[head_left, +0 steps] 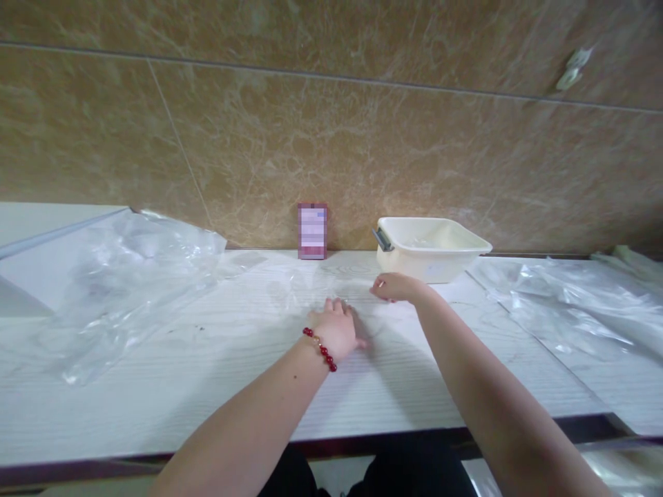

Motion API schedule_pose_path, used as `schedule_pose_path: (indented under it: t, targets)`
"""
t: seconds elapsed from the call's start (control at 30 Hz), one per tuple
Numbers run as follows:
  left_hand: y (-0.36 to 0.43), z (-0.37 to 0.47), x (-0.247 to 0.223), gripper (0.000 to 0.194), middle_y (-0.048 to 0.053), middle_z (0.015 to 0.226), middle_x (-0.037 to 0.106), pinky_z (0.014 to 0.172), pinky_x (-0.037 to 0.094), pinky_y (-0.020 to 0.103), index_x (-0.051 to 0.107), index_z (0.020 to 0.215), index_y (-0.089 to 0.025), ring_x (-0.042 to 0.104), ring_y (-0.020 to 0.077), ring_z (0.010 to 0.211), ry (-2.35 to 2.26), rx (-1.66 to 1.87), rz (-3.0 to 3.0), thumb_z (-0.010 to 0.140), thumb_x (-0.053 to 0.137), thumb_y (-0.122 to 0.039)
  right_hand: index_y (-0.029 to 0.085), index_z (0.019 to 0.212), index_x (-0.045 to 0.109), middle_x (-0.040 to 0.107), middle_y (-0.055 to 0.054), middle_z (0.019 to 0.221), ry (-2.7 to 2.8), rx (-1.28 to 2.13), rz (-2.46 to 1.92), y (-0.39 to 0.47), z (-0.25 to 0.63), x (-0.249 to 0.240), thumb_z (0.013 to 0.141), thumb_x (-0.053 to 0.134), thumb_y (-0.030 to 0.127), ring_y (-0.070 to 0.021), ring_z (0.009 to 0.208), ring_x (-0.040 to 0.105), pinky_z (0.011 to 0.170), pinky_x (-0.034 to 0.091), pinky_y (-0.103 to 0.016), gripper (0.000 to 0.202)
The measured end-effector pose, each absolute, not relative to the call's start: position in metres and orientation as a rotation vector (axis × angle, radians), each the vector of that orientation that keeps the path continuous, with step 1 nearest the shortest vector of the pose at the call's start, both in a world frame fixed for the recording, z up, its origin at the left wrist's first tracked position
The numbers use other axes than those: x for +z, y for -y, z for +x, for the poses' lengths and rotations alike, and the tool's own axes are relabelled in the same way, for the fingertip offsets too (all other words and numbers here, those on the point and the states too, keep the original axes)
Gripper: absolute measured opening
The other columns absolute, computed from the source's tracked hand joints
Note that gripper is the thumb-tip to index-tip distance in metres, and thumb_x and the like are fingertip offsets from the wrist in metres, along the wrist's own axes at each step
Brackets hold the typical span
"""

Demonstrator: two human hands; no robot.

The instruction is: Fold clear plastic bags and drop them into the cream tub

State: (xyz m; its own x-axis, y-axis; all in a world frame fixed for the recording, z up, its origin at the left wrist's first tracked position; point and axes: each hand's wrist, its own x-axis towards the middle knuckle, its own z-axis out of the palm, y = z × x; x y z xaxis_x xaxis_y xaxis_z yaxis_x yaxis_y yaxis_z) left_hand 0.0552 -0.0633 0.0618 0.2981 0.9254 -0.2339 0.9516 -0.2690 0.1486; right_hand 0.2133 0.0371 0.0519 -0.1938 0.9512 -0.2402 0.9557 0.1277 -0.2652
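Note:
My left hand (pixel 338 328) lies palm down on the white wood-grain table (pixel 248 386), its fingers spread, with a red bead bracelet (pixel 326 353) round the wrist. Just past its fingertips is a thin, clear plastic piece (pixel 298 286), hard to make out against the white surface. My right hand (pixel 396 286) is just ahead and to the right, in front of a cream plastic bin (pixel 429 266). Its fingers are curled together; whatever may be between them is too small or too clear to name. A grey clip handle (pixel 383 239) shows on the bin's left end.
A phone (pixel 312 231) leans upright against the brown tiled wall (pixel 290 145). Crumpled clear plastic bags (pixel 150 255) are heaped on the left beside a white box (pixel 36 276). More clear bags (pixel 574 297) lie on the right. The table's dark front edge (pixel 394 440) runs close to my legs.

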Motion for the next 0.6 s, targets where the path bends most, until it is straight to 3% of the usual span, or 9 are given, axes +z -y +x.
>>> schedule_pose_path:
  t: [0.07, 0.2, 0.4, 0.6]
  targets:
    - [0.058, 0.049, 0.064, 0.068, 0.014, 0.133, 0.023, 0.083, 0.026, 0.055, 0.036, 0.122, -0.022, 0.018, 0.0363, 0.118, -1.723, -0.186, 2.323, 0.061, 0.056, -0.045, 0.016, 0.068, 0.062, 0.057, -0.004, 0.051, -2.305, -0.59, 1.94, -0.026, 0.226, 0.049, 0.068, 0.047, 0.037, -0.0127, 0.046, 0.051, 0.048, 0.036, -0.023, 0.026]
    - [0.05, 0.041, 0.063, 0.067, 0.013, 0.132, 0.024, 0.08, 0.029, 0.055, 0.038, 0.119, -0.03, 0.022, 0.0378, 0.117, -1.73, -0.208, 2.334, 0.058, 0.057, -0.048, 0.017, 0.074, 0.063, 0.062, -0.006, 0.068, -2.407, -0.528, 2.028, -0.021, 0.229, 0.035, 0.065, 0.049, 0.04, -0.0143, 0.057, 0.054, 0.05, 0.036, -0.022, 0.028]
    - [0.05, 0.042, 0.058, 0.053, 0.013, 0.109, 0.05, 0.077, 0.034, 0.047, 0.048, 0.11, -0.029, 0.042, 0.032, 0.1, -1.715, -0.064, 2.541, 0.06, 0.056, -0.046, 0.016, 0.067, 0.064, 0.062, -0.006, 0.065, -2.456, -0.518, 2.1, -0.022, 0.218, 0.029, 0.063, 0.05, 0.028, -0.0142, 0.06, 0.055, 0.051, 0.035, -0.02, 0.019]
    - [0.05, 0.044, 0.055, 0.04, 0.007, 0.103, 0.049, 0.076, 0.036, 0.043, 0.055, 0.098, -0.033, 0.043, 0.0276, 0.097, -1.526, -0.138, 2.653, 0.061, 0.054, -0.047, 0.016, 0.071, 0.064, 0.062, -0.005, 0.065, -2.492, -0.428, 2.2, -0.015, 0.216, 0.04, 0.066, 0.045, 0.026, -0.013, 0.061, 0.055, 0.05, 0.034, -0.019, 0.022]
